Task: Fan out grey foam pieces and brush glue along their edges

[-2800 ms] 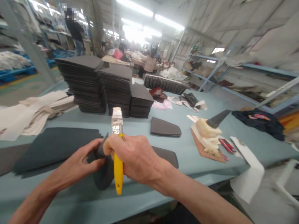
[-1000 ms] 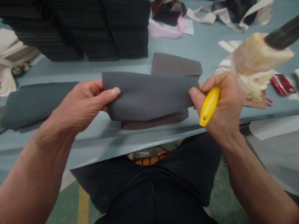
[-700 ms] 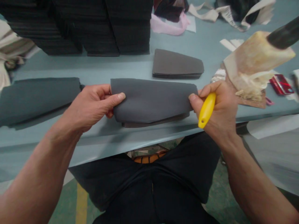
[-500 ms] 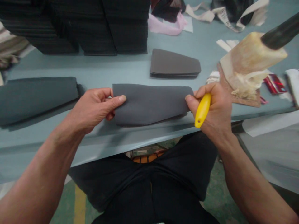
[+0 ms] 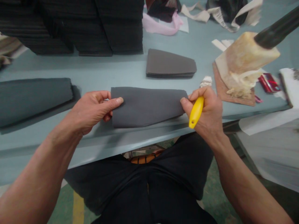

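Note:
A flat dark grey panel (image 5: 149, 107), cut with one end narrower, is stretched between my two hands over the table's near edge. My left hand (image 5: 94, 107) pinches its wide left end, thumb on top and fingers beneath. At the narrow right end, my right hand (image 5: 206, 109) grips the corner between thumb and forefinger. The same hand also keeps hold of a yellow-handled tool (image 5: 196, 112), its handle end pointing toward me. Whitish material (image 5: 206, 81) shows just beyond the right knuckles; whether it is the tool's head I cannot tell.
Behind the panel lies a stack of similar grey pieces (image 5: 171, 63). Another dark pile (image 5: 35, 101) is at left, with tall black stacks (image 5: 126, 28) at the back. A crusted, yellowish block (image 5: 247, 53) with a dark handle stands on a brown board (image 5: 218, 84) at right.
Both hands and the panel have come slightly toward me, still gripping as before. The whole view has shifted a little, so the table's contents appear farther left.

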### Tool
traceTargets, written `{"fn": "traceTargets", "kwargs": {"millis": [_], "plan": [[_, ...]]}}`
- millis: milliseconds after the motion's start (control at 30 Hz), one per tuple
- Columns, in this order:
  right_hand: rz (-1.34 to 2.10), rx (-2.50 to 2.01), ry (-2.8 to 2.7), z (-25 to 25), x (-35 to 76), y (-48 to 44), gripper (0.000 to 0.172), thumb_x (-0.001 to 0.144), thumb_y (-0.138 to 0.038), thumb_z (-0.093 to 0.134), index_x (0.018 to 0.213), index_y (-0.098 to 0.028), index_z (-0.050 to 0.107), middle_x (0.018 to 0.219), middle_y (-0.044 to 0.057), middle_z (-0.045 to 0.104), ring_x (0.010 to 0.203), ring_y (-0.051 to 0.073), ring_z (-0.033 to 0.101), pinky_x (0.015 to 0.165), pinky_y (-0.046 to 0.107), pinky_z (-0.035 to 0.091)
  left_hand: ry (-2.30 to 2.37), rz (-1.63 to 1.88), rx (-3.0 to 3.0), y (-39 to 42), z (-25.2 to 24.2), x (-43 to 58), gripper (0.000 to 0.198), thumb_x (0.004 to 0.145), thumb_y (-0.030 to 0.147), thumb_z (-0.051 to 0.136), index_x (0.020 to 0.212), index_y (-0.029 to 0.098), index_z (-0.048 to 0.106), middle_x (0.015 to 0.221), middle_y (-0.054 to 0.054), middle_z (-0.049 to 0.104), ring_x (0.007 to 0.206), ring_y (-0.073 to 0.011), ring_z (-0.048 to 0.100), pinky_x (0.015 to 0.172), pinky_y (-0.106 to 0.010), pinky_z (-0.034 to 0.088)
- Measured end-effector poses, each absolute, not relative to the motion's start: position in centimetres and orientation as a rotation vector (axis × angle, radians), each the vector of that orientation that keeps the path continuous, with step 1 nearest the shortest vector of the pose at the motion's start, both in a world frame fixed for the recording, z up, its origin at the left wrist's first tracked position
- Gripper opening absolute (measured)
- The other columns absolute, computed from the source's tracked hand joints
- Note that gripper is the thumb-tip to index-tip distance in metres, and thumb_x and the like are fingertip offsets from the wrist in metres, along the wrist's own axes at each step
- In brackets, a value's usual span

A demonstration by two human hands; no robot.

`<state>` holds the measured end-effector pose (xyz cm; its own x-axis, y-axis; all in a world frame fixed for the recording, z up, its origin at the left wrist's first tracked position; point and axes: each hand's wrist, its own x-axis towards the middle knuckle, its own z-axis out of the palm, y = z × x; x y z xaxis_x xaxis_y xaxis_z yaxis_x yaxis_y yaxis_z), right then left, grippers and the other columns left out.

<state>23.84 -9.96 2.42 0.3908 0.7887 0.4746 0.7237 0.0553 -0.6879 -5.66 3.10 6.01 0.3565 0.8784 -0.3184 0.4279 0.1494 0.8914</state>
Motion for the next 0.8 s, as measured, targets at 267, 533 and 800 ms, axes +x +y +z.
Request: {"fn": "traceTargets", "kwargs": {"millis": [267,533,800], "plan": [[0.178,-1.753,-1.321,2.1,23.3,-9.8,0.025,0.084,-0.027,0.077,0.086,-0.029,0.051,0.068,-0.007,0.050,0.054,0.013,0.037,0.054,0.029,0.037,1.360,0.419,1.574,3.4,5.0,-5.6,0.047,0.068,0.059,0.087,0.074,0.022,0.059,0.056,0.004,0.054,0.050,-0.0095,0.043,0.045,-0.020,0.028],[0.243,-1.772,-1.330,1.6,23.6,-9.7,0.024,0.084,-0.026,0.074,0.085,-0.028,0.050,0.065,-0.009,0.047,0.052,0.012,0.037,0.054,0.029,0.035,1.422,0.419,1.709,3.5,4.1,-5.7,0.047,0.074,0.065,0.081,0.073,0.023,0.059,0.058,0.002,0.055,0.053,-0.0121,0.042,0.048,-0.025,0.024],[0.262,-1.781,-1.336,1.2,23.7,-9.7,0.025,0.084,-0.025,0.074,0.086,-0.029,0.050,0.064,-0.009,0.045,0.051,0.011,0.036,0.054,0.029,0.036,1.450,0.417,1.720,3.3,4.4,-5.3,0.045,0.078,0.062,0.079,0.073,0.022,0.060,0.058,0.003,0.055,0.054,-0.0116,0.042,0.050,-0.024,0.026]]}}
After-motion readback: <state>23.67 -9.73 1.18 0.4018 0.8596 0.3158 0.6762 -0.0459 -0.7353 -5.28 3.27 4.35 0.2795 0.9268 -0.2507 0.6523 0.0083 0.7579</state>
